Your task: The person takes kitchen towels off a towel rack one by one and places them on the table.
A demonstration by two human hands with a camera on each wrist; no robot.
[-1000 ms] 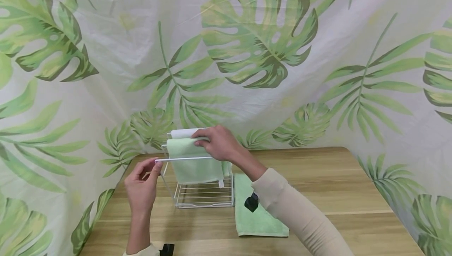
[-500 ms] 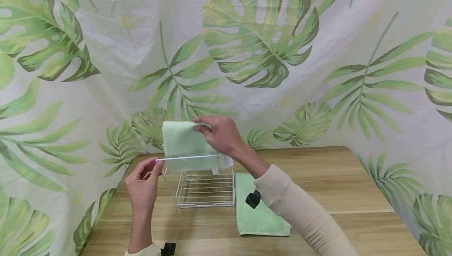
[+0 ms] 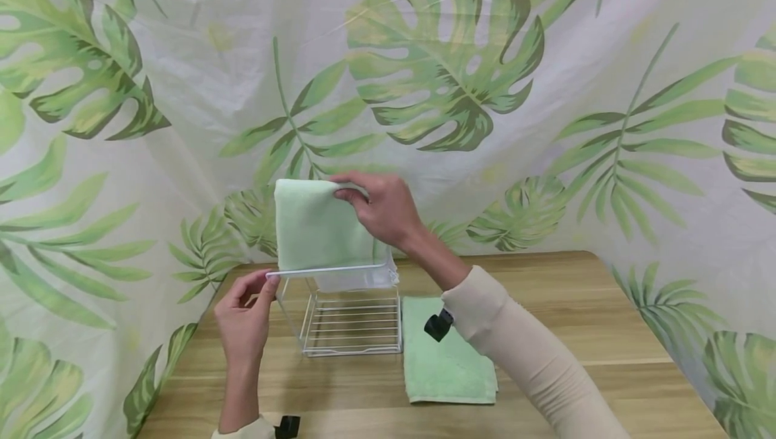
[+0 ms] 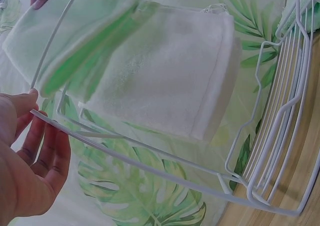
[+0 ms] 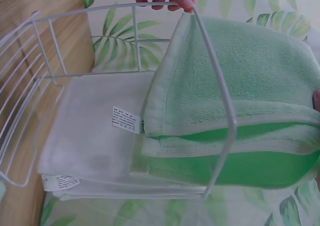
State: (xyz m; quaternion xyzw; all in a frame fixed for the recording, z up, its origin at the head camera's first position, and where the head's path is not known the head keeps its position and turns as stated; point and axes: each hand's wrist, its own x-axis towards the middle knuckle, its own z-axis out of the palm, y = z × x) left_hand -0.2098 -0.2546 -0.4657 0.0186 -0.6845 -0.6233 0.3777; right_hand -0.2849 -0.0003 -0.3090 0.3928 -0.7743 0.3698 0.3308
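Observation:
My left hand (image 3: pixel 245 311) pinches the near left top corner of a white wire rack (image 3: pixel 327 270). My right hand (image 3: pixel 388 213) holds a light green towel (image 3: pixel 321 230) by its folded top edge, above the rack, with the lower hem overlapping the front bar in the head view. Seen from the right wrist, the green towel's layers hang apart, baring a brighter green inside. A white towel (image 5: pixel 95 121) with printed labels hangs in the rack behind it. In the left wrist view, thumb and fingers of the left hand (image 4: pixel 35 161) close on the wire.
Another green towel (image 3: pixel 445 372) lies folded flat on the wooden table (image 3: pixel 545 318), just right of the rack. The rack's slatted base (image 3: pixel 354 341) stands on the table. A leaf-print curtain (image 3: pixel 448 75) hangs behind the table.
The right hand has raised the green towel upward from its place draped over a rack bar, uncovering part of the white towel and the rack's base. The left hand has stayed at the corner.

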